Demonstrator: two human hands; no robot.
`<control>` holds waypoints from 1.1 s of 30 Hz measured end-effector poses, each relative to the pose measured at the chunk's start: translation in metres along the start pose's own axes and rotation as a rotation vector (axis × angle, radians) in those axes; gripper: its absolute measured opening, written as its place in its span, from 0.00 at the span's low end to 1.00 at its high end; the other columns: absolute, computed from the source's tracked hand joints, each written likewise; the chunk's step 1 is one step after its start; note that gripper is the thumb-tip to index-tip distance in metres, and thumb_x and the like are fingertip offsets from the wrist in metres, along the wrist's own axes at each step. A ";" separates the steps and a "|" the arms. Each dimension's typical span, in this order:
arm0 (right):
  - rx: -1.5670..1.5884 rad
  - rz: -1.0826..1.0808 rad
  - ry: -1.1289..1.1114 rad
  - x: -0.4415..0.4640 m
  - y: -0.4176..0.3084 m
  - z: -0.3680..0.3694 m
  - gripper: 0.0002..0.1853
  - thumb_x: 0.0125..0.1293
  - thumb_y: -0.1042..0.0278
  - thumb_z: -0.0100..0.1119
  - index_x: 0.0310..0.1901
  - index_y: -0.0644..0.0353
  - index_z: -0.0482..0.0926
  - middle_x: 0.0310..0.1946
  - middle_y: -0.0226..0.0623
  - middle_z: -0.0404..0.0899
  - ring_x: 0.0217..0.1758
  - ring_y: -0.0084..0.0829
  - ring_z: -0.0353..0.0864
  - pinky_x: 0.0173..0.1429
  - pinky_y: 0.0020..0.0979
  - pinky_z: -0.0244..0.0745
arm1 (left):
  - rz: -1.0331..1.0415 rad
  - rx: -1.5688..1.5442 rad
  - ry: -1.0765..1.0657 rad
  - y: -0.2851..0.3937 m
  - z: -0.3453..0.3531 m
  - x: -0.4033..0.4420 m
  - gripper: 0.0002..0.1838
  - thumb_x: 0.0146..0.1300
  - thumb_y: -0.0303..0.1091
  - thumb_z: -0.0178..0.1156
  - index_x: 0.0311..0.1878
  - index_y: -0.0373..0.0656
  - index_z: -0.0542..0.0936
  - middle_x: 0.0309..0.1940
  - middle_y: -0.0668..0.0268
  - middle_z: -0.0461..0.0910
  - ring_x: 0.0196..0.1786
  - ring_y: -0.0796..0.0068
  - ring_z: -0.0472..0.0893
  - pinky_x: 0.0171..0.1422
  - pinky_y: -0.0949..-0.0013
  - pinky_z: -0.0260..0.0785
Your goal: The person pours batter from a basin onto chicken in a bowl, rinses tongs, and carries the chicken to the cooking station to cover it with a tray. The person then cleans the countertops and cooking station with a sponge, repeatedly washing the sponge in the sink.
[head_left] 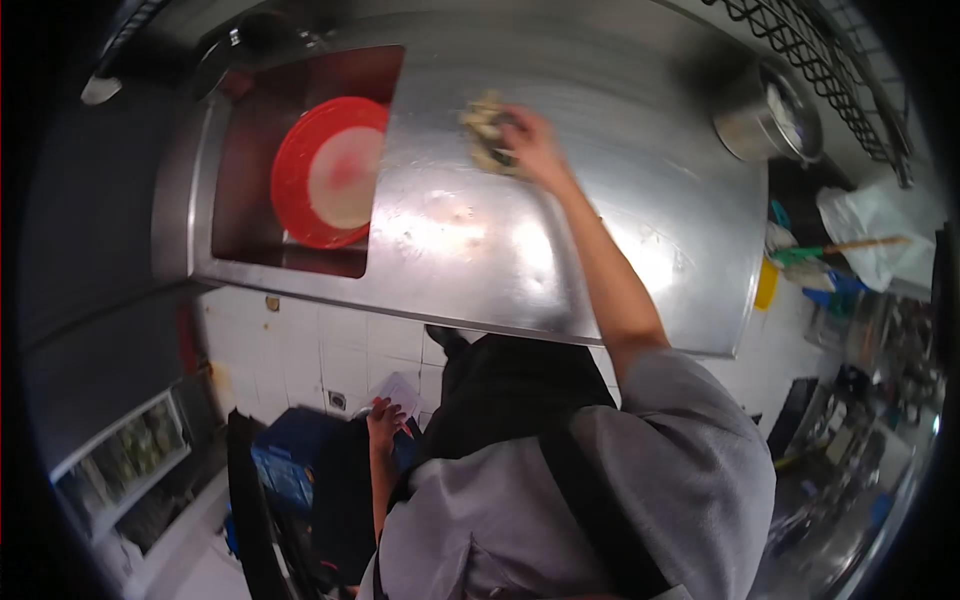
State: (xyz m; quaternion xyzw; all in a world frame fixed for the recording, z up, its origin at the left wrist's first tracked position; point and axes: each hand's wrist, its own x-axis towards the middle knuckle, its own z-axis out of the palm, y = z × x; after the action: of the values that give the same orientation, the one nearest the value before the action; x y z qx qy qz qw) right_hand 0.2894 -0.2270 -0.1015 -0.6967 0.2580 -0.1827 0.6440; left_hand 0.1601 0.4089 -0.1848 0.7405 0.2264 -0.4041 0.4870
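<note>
My right hand [532, 145] reaches over the steel counter [470, 290], its fingers closed on a crumpled cloth [487, 128]. The cloth is yellowish with dark parts, lies against the metal, and is blurred. Low at my left side hangs my left hand [384, 420], away from the counter, its fingers loosely apart and nothing clearly held in them. A pale flat object [398, 388] shows just beyond its fingertips; whether they touch it I cannot tell.
Left of the cloth, a red basin [290, 185] with cloudy liquid sits in the sink [240, 225]. A steel pot [745, 130] stands at the counter's right end, below a wire rack [810, 60]. A blue crate [285, 470] is on the floor at left.
</note>
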 end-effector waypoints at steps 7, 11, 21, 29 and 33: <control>-0.469 0.127 0.691 -0.228 0.067 -0.240 0.20 0.62 0.73 0.47 0.54 0.70 0.77 0.46 0.47 0.83 0.46 0.35 0.83 0.53 0.33 0.78 | 0.305 0.669 -0.397 -0.096 -0.101 0.133 0.20 0.63 0.35 0.60 0.59 0.44 0.74 0.40 0.59 0.84 0.35 0.69 0.83 0.31 0.70 0.73; -1.133 -0.089 0.773 -0.239 0.127 -0.153 0.23 0.69 0.73 0.49 0.65 0.67 0.70 0.66 0.55 0.70 0.71 0.50 0.67 0.77 0.42 0.56 | 0.127 0.490 -0.381 -0.048 -0.134 0.167 0.24 0.63 0.33 0.60 0.62 0.41 0.72 0.42 0.58 0.84 0.39 0.67 0.85 0.32 0.69 0.73; -0.589 -0.575 0.523 -0.006 0.063 0.248 0.24 0.54 0.86 0.49 0.54 0.67 0.79 0.53 0.54 0.80 0.60 0.53 0.76 0.68 0.45 0.67 | 0.186 0.181 -0.142 0.143 -0.174 0.155 0.28 0.62 0.37 0.61 0.65 0.39 0.71 0.46 0.57 0.83 0.43 0.66 0.86 0.39 0.67 0.72; -0.337 -0.230 0.342 -0.056 0.004 0.222 0.22 0.60 0.81 0.48 0.54 0.58 0.81 0.47 0.47 0.84 0.47 0.43 0.84 0.53 0.36 0.77 | 0.038 0.225 -0.138 0.054 -0.249 0.155 0.21 0.66 0.39 0.60 0.59 0.41 0.74 0.45 0.58 0.83 0.41 0.66 0.86 0.37 0.67 0.74; -0.455 -0.022 0.626 -0.200 0.003 0.065 0.20 0.58 0.69 0.50 0.50 0.68 0.81 0.40 0.46 0.85 0.44 0.36 0.84 0.52 0.35 0.77 | 0.584 0.836 -0.478 -0.093 -0.324 0.207 0.15 0.68 0.42 0.61 0.49 0.41 0.78 0.38 0.61 0.83 0.37 0.68 0.84 0.34 0.67 0.74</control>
State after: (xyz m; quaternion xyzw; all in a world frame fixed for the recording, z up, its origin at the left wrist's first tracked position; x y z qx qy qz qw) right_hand 0.1668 -0.0560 -0.0954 -0.7349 0.4687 -0.3315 0.3611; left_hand 0.3329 0.7298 -0.3400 0.7904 -0.2839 -0.4641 0.2816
